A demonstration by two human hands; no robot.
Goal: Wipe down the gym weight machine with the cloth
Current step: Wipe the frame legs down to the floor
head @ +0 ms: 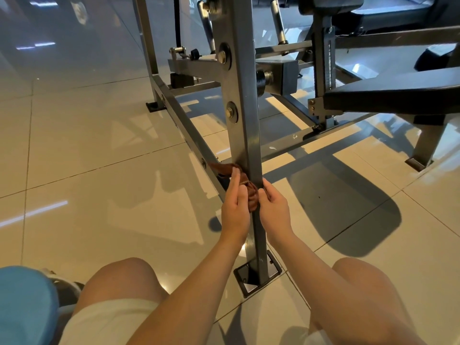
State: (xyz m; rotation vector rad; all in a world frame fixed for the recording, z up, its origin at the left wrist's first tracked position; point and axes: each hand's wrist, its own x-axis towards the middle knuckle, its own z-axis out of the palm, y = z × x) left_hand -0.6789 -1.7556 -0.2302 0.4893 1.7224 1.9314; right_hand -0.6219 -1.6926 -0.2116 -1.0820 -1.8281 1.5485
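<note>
A brown cloth [252, 196] is wrapped round the lower part of the grey upright post [245, 125] of the weight machine [283, 75], with a loose end trailing to the post's left. The left hand [235, 207] grips the cloth against the post's left face and the right hand [273, 207] pinches it at the right edge, the hands close together with the post between them. Below them the post stands on its base plate [273, 270].

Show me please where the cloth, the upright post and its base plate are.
cloth [251, 199], head view, on the bunched brown part.
upright post [249, 135], head view, on its front face, above the cloth.
base plate [274, 268], head view, on its bare right edge.
</note>
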